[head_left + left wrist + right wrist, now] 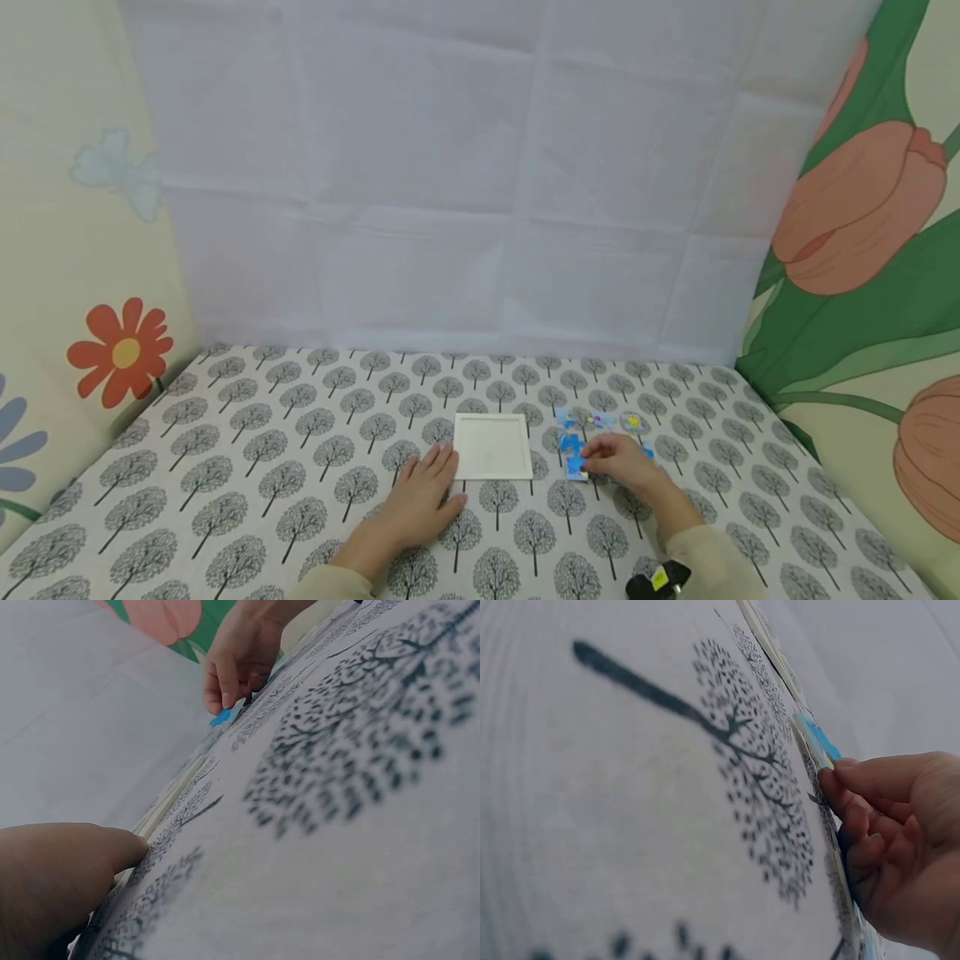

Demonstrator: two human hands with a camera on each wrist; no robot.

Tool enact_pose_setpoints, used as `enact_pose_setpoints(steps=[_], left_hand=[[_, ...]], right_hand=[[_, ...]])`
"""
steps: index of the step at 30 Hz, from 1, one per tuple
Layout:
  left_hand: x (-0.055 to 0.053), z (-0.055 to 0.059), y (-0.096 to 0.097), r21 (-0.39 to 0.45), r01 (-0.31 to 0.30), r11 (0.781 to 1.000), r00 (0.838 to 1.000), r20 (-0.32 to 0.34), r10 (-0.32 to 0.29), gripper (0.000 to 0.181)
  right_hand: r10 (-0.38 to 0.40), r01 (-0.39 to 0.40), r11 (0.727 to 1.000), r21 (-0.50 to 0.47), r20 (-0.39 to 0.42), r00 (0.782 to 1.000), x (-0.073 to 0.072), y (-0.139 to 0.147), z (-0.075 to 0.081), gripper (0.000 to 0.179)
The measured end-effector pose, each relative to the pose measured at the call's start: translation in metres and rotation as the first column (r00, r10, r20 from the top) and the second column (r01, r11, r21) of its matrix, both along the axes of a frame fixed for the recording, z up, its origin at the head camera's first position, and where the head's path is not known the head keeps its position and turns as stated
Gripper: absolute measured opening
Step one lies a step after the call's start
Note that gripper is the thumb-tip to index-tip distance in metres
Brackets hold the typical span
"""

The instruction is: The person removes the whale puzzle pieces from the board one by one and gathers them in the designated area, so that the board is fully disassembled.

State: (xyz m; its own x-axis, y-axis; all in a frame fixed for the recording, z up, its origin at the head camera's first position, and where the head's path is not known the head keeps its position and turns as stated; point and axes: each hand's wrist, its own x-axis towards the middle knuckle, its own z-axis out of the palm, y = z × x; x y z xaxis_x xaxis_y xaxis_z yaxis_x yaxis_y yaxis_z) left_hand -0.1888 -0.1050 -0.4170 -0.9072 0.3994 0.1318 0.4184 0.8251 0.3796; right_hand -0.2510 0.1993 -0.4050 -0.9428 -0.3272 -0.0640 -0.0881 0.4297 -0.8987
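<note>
A blue jigsaw puzzle piece (819,739) is pinched between the thumb and forefinger of my right hand (624,463), low over the table. In the left wrist view the same right hand (244,660) shows with a bit of the blue piece (221,718) below its fingertips. Several more blue puzzle pieces (567,443) lie around it, one of them with a yellow figure (632,422). My left hand (420,504) lies flat with straight fingers, its fingertips at the left edge of a white square frame (493,478). Some pieces are hidden behind the right hand.
A tablecloth (300,467) printed with black trees covers the table. White cloth (420,208) hangs along the back, and flower-patterned cloths (862,333) stand at both sides. A black device with a yellow label (660,578) sits at the right wrist.
</note>
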Motion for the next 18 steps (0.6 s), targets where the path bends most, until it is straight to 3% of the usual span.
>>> enact_pose_setpoints(steps=[18], left_hand=[[-0.0011,-0.0010,-0.0007,0.011,0.003,1.000,1.000,-0.001,-0.003,0.060]], right_hand=[[-0.028,0.032,0.997,0.067,-0.062,0.998,0.0003,-0.0055,-0.0073,0.006]])
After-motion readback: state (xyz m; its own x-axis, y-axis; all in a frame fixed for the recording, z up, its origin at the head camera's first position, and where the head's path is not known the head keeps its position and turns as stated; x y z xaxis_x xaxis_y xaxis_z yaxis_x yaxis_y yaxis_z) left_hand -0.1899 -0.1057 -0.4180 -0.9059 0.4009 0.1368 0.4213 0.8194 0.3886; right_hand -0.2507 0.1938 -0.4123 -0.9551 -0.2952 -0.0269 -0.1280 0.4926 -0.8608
